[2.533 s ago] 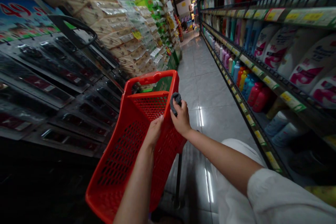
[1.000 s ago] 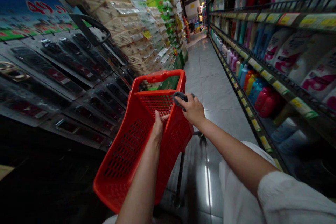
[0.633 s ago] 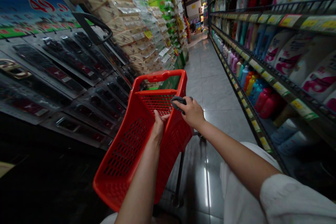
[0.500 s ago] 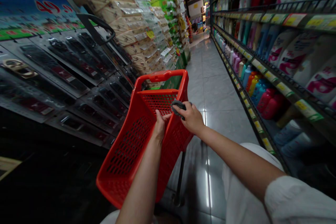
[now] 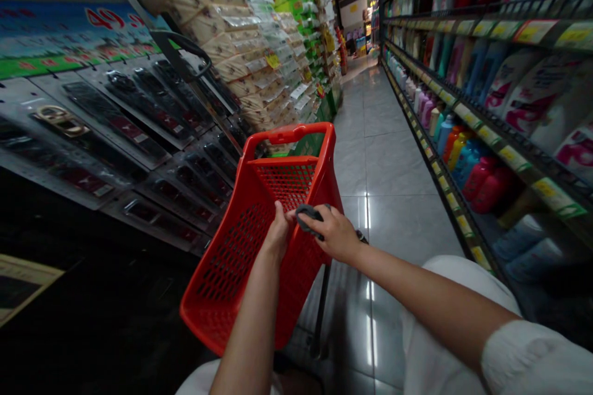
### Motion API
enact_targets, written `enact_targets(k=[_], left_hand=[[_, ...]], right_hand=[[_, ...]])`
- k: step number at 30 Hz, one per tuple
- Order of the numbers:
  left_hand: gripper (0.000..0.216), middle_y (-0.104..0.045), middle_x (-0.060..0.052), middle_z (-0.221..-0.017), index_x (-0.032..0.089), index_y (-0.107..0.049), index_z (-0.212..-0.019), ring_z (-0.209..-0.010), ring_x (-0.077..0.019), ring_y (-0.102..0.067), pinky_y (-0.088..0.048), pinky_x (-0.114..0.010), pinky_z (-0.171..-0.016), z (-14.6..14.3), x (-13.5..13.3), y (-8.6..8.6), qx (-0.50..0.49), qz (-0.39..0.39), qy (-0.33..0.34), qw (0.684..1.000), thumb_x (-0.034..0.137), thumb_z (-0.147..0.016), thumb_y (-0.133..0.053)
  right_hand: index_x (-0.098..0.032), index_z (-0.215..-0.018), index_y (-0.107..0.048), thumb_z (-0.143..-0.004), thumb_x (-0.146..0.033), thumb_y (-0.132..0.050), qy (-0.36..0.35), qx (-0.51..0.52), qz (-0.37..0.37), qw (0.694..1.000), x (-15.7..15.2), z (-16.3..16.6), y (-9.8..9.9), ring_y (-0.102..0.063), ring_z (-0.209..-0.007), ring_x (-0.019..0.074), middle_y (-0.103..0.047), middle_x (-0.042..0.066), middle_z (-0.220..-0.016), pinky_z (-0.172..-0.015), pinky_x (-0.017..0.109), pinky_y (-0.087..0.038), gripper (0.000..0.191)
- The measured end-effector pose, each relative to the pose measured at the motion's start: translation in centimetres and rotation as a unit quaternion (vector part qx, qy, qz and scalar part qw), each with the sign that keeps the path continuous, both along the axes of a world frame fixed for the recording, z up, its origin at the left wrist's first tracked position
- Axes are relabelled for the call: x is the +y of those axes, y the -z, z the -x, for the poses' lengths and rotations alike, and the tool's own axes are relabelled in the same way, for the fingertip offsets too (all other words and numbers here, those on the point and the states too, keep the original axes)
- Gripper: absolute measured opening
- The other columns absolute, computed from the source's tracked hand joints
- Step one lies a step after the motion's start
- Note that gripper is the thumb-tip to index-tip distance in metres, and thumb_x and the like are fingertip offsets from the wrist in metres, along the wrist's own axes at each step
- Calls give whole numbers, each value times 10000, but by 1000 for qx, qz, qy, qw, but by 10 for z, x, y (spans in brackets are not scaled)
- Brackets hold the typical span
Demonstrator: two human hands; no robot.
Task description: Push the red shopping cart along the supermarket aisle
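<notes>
A red plastic shopping cart [image 5: 222, 259] with slotted walls stands tilted in the view in front of me, its basket bare inside. My right hand [image 5: 336, 233] is closed round a dark grey cloth [image 5: 308, 221] and presses it on the cart's right rim. Just inside that rim is my left hand [image 5: 278, 231], its thumb raised and apart from the fingers. Those fingers stretch toward the rim and the cloth, against the inner side of the wall; their tips are partly hidden.
Shelves of bottles [image 5: 482, 179] with price tags line the right. On the left hang packaged belts [image 5: 111, 105] under a price banner [image 5: 83, 31]. Stacked tissue packs [image 5: 222, 31] stand behind the cart. A grey tiled floor [image 5: 389, 160] runs down the aisle.
My right hand has slid the cloth along the rim toward me, down and slightly left. My left hand stays inside the rim, slightly lower. The whole view has shifted a little.
</notes>
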State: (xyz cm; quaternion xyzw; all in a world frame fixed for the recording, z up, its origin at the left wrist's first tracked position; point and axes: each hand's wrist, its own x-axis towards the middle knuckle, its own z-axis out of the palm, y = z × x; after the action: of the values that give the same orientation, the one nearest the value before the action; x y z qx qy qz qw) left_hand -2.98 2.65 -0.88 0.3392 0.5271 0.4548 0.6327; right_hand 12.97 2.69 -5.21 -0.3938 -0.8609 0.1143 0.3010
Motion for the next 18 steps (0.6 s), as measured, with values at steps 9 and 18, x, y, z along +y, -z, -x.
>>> enact_targets(k=[9, 18], left_hand=[[796, -745, -184, -1005, 66, -640, -1240, -976, -278, -703, -506, -417, -935, 7, 1, 7, -90, 13, 19, 996, 592, -959, -112], [593, -769, -96, -924, 147, -710, -1136, -1016, -248, -688, -511, -333, -918, 8, -2, 12, 4, -62, 54, 997, 621, -880, -463]], right_hand=[[-349, -1410, -478, -840, -159, -568, 62, 33, 26, 997, 15, -4, 8, -511, -1048, 231, -505, 80, -1286, -905, 372, -493, 608], [-335, -1368, -522, -827, -208, -607, -110, -40, -29, 993, -28, 9, 29, -493, -1075, 249, -493, 79, -1364, -916, 406, -470, 563]])
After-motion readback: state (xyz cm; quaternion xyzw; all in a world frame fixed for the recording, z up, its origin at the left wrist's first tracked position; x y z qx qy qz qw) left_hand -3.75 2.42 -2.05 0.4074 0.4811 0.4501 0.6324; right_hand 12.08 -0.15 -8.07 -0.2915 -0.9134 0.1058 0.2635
